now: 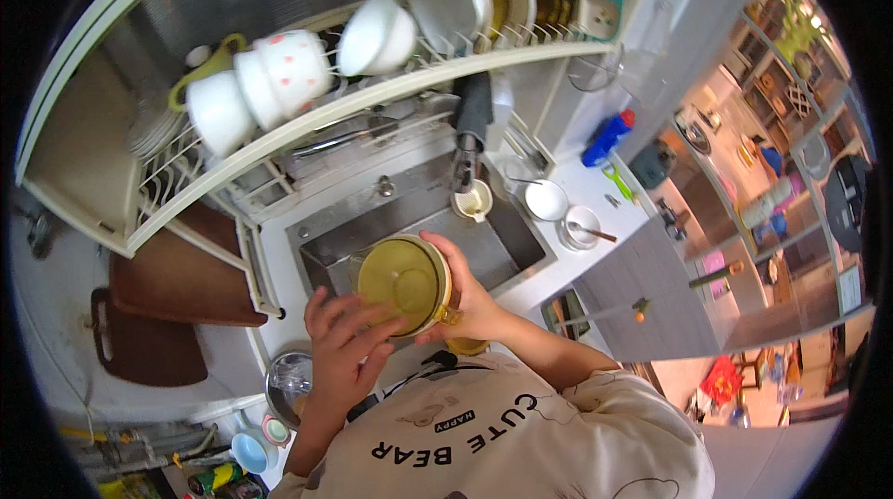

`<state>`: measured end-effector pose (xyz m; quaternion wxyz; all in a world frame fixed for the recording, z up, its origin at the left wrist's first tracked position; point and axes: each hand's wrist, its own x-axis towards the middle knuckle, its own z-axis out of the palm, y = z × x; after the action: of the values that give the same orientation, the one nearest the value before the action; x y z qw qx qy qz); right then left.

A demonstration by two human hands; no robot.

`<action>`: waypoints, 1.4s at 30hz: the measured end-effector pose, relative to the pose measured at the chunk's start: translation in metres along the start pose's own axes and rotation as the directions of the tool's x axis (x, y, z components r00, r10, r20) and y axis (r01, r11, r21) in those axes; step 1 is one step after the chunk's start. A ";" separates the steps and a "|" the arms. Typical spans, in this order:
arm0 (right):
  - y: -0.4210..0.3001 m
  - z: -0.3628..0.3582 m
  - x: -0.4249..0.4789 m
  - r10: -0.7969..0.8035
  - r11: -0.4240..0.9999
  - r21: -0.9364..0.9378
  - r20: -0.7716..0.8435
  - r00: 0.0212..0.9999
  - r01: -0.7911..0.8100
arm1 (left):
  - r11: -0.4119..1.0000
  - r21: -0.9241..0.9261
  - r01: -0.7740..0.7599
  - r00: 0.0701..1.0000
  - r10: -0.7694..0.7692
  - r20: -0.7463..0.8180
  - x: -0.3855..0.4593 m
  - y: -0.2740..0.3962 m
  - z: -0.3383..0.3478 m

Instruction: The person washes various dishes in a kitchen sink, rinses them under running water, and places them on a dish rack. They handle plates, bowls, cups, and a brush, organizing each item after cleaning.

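My right hand point(471, 300) grips a yellow translucent bowl-shaped vessel point(404, 286) by its rim and side, above the near part of a steel sink point(418, 209). The vessel has a pale rim and a small amber handle or spout near my right hand. My left hand point(349, 331) has its fingers spread and slightly blurred over the vessel's left edge; whether they touch it I cannot tell. A small cream strainer cup point(472, 200) stands in the sink under the dark faucet point(467, 150).
A dish rack point(370, 94) with bowls, mugs and plates hangs over the sink. Right of the sink are a white bowl point(546, 200), a glass jar point(580, 228) with a spoon, a blue bottle point(607, 140) and a green peeler point(617, 181). A metal bowl point(287, 380) stands at left.
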<state>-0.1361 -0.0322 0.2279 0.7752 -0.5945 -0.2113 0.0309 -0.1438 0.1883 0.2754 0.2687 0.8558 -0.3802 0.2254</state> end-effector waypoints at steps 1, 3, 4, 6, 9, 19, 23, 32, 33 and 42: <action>0.002 -0.006 -0.009 -0.007 1.000 -0.011 -0.031 0.999 0.007 | 1.000 -0.002 0.015 1.000 -0.015 0.006 0.003 0.001 0.006; 0.007 -0.015 -0.025 -0.014 1.000 -0.024 -0.065 0.998 0.012 | 0.807 -0.494 0.324 0.946 -0.263 0.190 0.008 -0.003 0.027; 0.009 -0.018 -0.031 -0.052 0.991 -0.123 -0.071 0.996 0.043 | 0.582 -0.655 0.483 0.874 -0.362 0.324 0.004 -0.007 0.042; 0.007 -0.026 -0.036 -0.117 0.948 -0.303 -0.049 0.992 0.097 | -0.021 -0.750 0.661 0.669 -0.435 0.602 -0.006 -0.011 0.065; 0.025 -0.038 -0.040 -0.045 0.937 -0.348 -0.030 0.999 0.032 | -0.159 -0.591 0.791 0.479 -0.442 0.759 -0.008 -0.009 0.081; 0.053 -0.063 -0.026 0.398 0.909 0.049 0.187 0.898 -0.414 | 0.044 -0.671 0.740 0.446 -0.779 0.441 -0.089 -0.042 0.111; 0.106 -0.083 -0.053 0.519 0.825 -0.199 -0.109 0.848 -0.530 | -0.138 -0.500 0.855 0.132 -0.874 0.468 -0.157 -0.043 0.122; 0.121 -0.071 -0.085 0.701 0.645 -0.505 0.093 0.707 -0.574 | -0.325 -0.683 0.654 -0.020 -0.910 0.414 -0.293 -0.045 0.198; 0.123 -0.068 -0.087 0.684 0.672 -0.529 0.175 0.708 -0.518 | -0.303 -0.698 0.649 0.000 -0.917 0.398 -0.294 -0.045 0.198; 0.153 -0.056 -0.096 0.824 0.522 -0.837 0.447 0.348 -0.162 | -0.328 -0.612 0.719 -0.073 -0.912 0.403 -0.291 -0.043 0.192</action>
<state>-0.1722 -0.0676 0.0457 0.2523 -0.7725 -0.3284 0.4815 -0.2534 0.2457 -0.0531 0.6872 0.6278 0.3512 -0.1014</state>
